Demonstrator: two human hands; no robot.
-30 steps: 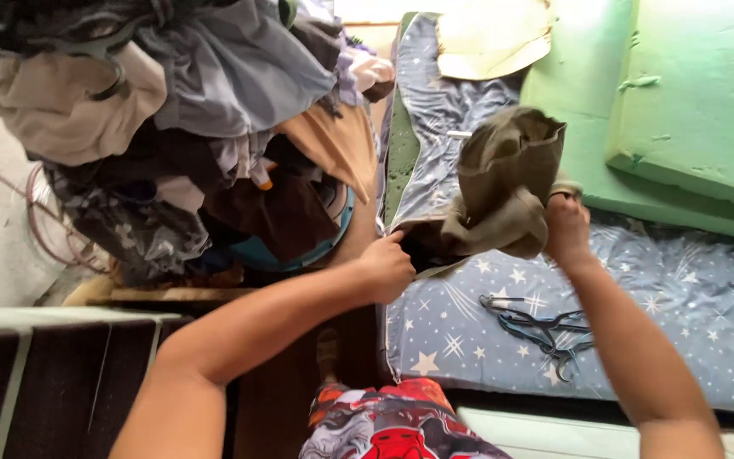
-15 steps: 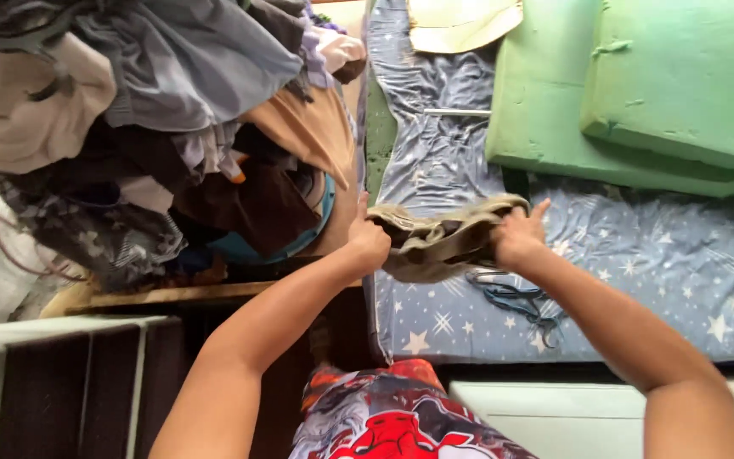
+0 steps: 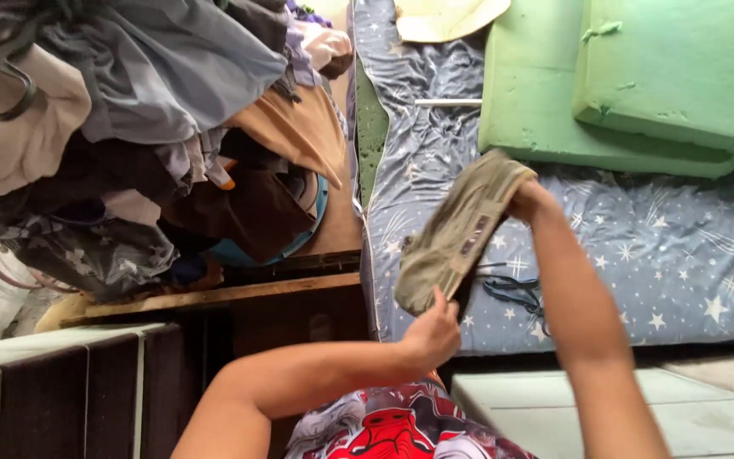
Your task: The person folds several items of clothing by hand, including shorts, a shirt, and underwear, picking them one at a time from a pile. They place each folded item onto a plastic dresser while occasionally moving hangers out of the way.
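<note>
Your left hand pinches the lower end of an olive-green folded garment, fingers closed on its edge, while your right hand grips the upper end, so the cloth is stretched slantwise between the two hands above the bed. Just under the garment and to the right of your left hand, dark clothes hangers lie on the blue star-patterned sheet. Beyond your right hand, green foam cushions rest on the sheet, with a pale yellow piece at the far edge. Well off to the left of both hands, a heap of mixed clothes is piled beside the bed.
</note>
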